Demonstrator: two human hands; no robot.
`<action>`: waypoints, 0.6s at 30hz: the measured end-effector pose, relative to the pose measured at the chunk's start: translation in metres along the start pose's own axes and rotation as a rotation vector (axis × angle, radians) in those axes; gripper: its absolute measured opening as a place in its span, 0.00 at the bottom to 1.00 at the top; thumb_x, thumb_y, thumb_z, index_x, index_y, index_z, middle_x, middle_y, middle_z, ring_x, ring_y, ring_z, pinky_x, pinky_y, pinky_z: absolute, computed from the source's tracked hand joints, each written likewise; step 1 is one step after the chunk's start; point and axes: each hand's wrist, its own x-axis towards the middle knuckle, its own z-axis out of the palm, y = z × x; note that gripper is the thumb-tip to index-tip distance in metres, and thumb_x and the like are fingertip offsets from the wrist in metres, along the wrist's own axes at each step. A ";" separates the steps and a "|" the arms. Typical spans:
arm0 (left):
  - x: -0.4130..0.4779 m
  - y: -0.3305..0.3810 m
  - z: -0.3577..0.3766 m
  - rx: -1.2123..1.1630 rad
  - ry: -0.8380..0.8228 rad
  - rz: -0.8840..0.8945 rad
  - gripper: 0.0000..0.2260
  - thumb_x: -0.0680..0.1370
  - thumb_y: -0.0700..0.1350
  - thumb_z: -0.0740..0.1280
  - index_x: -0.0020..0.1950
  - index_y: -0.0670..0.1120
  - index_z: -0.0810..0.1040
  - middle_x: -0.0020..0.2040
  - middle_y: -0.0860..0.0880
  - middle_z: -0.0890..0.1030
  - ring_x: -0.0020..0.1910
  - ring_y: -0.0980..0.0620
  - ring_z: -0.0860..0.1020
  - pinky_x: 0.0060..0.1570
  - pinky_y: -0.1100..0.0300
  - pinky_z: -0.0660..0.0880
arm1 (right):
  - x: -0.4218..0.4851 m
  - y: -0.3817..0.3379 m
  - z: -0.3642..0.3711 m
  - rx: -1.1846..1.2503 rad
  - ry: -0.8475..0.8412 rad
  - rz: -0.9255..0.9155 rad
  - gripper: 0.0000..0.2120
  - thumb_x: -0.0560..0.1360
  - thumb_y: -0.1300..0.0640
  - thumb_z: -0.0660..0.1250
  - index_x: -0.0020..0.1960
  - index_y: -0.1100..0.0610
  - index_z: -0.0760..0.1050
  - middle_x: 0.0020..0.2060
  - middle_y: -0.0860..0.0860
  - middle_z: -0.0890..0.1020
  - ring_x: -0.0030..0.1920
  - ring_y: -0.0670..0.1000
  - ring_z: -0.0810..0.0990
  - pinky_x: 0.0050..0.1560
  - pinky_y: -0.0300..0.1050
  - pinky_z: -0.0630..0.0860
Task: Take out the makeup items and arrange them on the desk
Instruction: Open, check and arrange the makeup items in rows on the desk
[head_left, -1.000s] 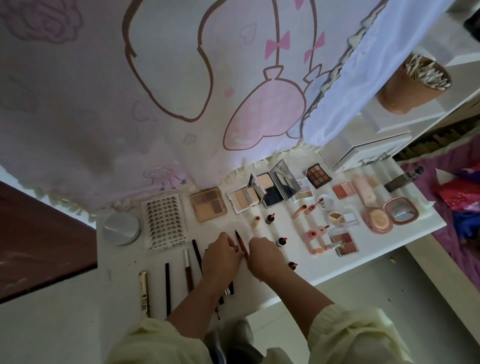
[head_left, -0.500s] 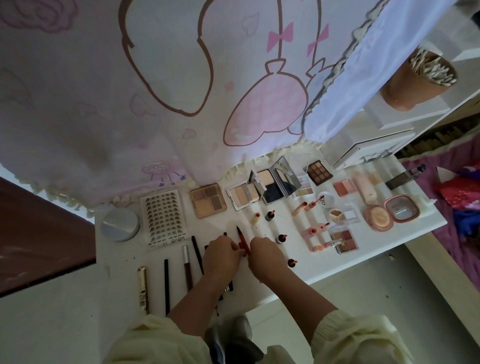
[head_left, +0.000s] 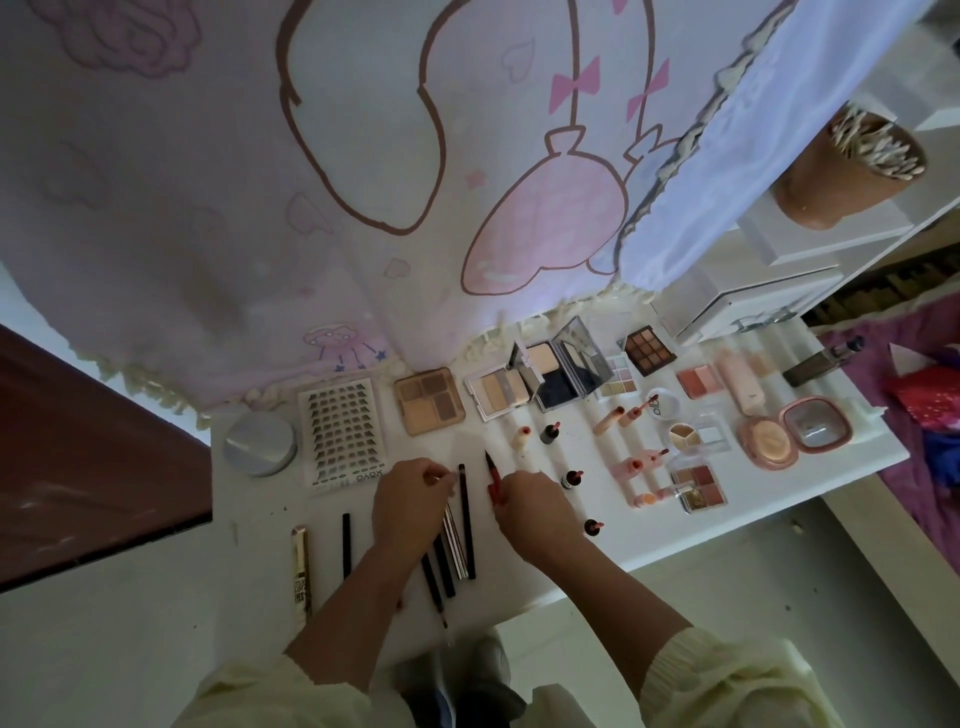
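Your white desk (head_left: 691, 540) carries the makeup sorted by kind, likely so each group reads at a glance. The false-lash tray (head_left: 343, 431) sits toward the far left corner, and the brown eyeshadow palette (head_left: 428, 400) lies just beside it along the far edge. Your left hand (head_left: 410, 504) pinches the far end of a silver pen (head_left: 453, 535), seemingly squaring it with the black liner (head_left: 465, 519) alongside. Your right hand (head_left: 530, 506) grips the red liner pencil (head_left: 492, 473), tip toward the far edge, just right of that row. Whether it touches the desk, I cannot tell.
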 end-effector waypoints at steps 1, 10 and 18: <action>0.000 -0.002 -0.002 0.008 -0.002 0.007 0.05 0.75 0.45 0.70 0.44 0.46 0.84 0.40 0.51 0.84 0.41 0.55 0.81 0.46 0.60 0.76 | 0.002 -0.002 0.003 0.043 -0.010 -0.002 0.08 0.78 0.56 0.62 0.47 0.59 0.78 0.36 0.51 0.78 0.36 0.49 0.78 0.40 0.41 0.77; 0.012 -0.001 -0.001 0.390 -0.074 0.180 0.11 0.80 0.47 0.62 0.49 0.48 0.85 0.49 0.48 0.80 0.54 0.49 0.75 0.47 0.60 0.74 | 0.008 -0.022 0.026 0.169 -0.061 0.069 0.07 0.74 0.56 0.68 0.42 0.59 0.76 0.38 0.55 0.82 0.39 0.52 0.83 0.45 0.46 0.82; 0.018 0.002 0.002 0.421 -0.098 0.133 0.21 0.82 0.52 0.56 0.40 0.42 0.80 0.45 0.44 0.75 0.57 0.44 0.69 0.44 0.55 0.71 | 0.011 -0.016 0.030 0.369 -0.051 0.124 0.08 0.71 0.59 0.69 0.36 0.62 0.75 0.30 0.57 0.78 0.30 0.52 0.78 0.39 0.47 0.79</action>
